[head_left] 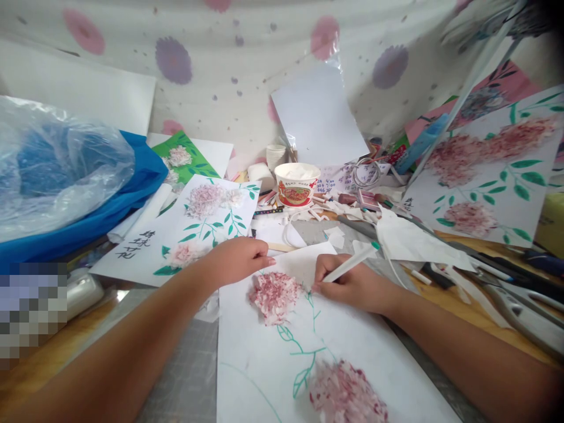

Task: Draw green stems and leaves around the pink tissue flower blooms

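My right hand (352,285) grips a white marker pen (350,263) with a green end, its tip side down near a green stem line on a white sheet of paper (247,341). My left hand (240,258) rests at the sheet's top left edge, fingers curled; what is under them, if anything, is hidden. Two raised pink-and-white flowers lie on the sheet: an upper flower (275,296) between my hands and a lower flower (348,393) near the bottom of the view. Green stems and outlined leaves (302,382) run between them.
Finished flower pictures stand left (145,258) and right (520,205). Behind the sheet is a paper bowl (297,185) holding white material, among pencils and scraps. Scissors (524,311) lie at the right, a blue bag (145,158) at the left, and a grey cutting mat (180,376) underneath.
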A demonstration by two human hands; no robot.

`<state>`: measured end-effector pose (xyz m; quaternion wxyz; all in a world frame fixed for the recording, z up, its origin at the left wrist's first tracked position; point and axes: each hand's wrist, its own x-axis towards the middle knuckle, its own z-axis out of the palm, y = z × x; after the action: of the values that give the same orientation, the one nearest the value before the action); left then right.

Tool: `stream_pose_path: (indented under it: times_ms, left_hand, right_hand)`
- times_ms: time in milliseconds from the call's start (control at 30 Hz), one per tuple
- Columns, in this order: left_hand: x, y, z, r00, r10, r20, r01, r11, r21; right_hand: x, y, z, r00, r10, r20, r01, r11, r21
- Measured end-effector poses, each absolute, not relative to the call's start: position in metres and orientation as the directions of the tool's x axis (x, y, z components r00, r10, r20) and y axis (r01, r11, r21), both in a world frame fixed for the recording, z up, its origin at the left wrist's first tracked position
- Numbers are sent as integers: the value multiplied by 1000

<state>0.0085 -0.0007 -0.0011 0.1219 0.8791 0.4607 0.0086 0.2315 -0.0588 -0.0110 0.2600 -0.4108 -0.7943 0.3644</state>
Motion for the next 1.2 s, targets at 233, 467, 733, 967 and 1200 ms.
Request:
stream_pose_path:
  times_ms: [233,467,733,967,1200]
  left_hand:
    - [10,-2,0,557,825,-98,818,-525,234]
    - [12,-3,3,555,824,-114,821,-521,233]
    - [12,-4,3,544,831,-117,829,-511,228]
    - [11,-2,1,559,822,-105,818,-527,230]
    - [9,-2,-1,569,816,-101,812,-538,227]
  right_hand:
    - [229,-58,-12,-459,881,116,538,379,-753]
    - [230,-59,-13,-445,888,116,541,370,-755]
    - [229,-58,-12,-459,880,124,534,384,-753]
    - [233,-54,-18,-438,889,137,472,357,-806]
    - [234,-56,-17,-393,909,137,424,311,-851]
